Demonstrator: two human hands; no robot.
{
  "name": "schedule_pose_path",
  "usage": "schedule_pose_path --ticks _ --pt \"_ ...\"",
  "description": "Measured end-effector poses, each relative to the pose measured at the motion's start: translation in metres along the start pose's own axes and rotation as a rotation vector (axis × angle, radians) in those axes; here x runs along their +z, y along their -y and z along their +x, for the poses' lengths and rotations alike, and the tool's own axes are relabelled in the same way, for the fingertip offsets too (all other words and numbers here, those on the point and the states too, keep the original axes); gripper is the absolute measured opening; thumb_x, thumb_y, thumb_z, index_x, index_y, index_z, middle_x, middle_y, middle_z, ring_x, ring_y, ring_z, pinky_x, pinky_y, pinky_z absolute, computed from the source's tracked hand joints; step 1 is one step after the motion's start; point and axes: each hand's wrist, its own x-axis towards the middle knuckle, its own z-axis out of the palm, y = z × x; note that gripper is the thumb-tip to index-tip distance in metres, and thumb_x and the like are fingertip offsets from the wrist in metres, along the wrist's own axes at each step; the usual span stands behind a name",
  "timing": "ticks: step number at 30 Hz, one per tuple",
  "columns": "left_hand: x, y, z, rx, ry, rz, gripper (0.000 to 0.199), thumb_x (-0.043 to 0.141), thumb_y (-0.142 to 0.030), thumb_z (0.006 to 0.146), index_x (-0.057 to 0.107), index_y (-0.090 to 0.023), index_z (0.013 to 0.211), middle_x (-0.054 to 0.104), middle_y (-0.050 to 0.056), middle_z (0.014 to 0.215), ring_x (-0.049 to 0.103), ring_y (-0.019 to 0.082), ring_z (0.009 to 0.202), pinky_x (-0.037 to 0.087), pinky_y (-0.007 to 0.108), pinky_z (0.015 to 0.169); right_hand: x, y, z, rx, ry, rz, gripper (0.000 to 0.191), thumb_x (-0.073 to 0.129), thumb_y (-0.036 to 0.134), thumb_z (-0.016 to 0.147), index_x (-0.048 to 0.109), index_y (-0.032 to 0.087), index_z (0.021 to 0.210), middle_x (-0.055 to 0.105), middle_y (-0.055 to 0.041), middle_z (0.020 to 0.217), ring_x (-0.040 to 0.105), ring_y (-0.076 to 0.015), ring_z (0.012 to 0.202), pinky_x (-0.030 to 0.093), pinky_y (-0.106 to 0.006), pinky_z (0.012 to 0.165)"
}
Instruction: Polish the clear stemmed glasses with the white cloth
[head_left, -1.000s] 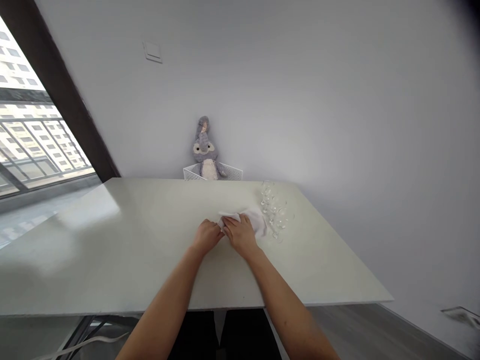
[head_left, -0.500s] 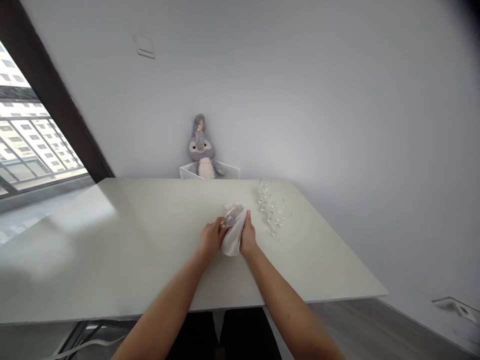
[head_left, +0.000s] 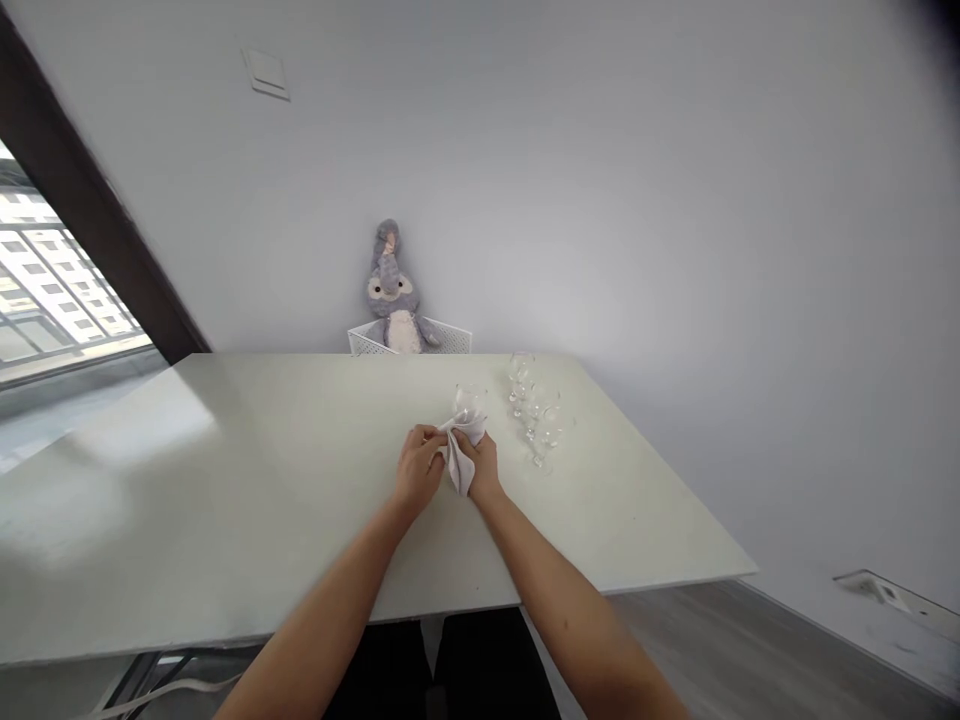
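Support the glass (head_left: 470, 402) low, work the cloth (head_left: 461, 470) gently

We have the glass between both hands above the near-middle part of the table (head_left: 300, 500), its bowl showing clear above the bunched cloth. Our left hand (head_left: 418, 468) has its fingers curled, pinching the cloth at its left edge. Our right hand (head_left: 486, 465) is closed around the cloth from the other side, just below the bowl. The stem and base are covered, so we cannot tell whether any finger grips the glass directly.

To do this well, we should let one hand bear the weight low down while the other moves the cloth. Thin glass, we judge, dislikes twisting: turning bowl and base against each other could strain the stem, so we should hold and turn the same part. Light, even pressure suits the rim best, with fabric between fingertips and surface to avoid prints. The loose tail hanging toward us is better gathered into the palm.

The other glasses (head_left: 532, 412) lie near, to our right; we should keep our right elbow and the cloth away from them.
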Motion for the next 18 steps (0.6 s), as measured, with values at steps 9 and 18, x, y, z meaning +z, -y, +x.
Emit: schedule_pose_path --ticks 9,18 --pt "0.002 0.006 0.006 -0.418 0.003 -0.754 0.053 0.064 -0.041 0.067 0.045 -0.015 0.109 0.060 0.013 0.106 0.056 0.024 0.098 0.041 0.036 0.084 0.005 0.009 -0.014 -0.089 0.279 -0.658 0.031 0.045 0.037 0.081 0.058 0.018 0.102 0.066 -0.0094 0.085 0.059 -0.0205 0.075 0.038 -0.027 0.066" --pt "-0.019 0.000 0.007 -0.507 0.122 -1.173 0.044 0.064 -0.036 0.067 0.047 -0.018 0.103 0.066 0.009 0.092 0.061 0.022 0.085 0.043 0.034 0.076 -0.005 0.021 -0.013 0.295 0.608 -0.060 0.024 0.063 0.035 0.067 0.060 0.013 0.075 0.060 -0.0023 0.068 0.054 -0.0158 0.063 0.041 -0.028 0.061"
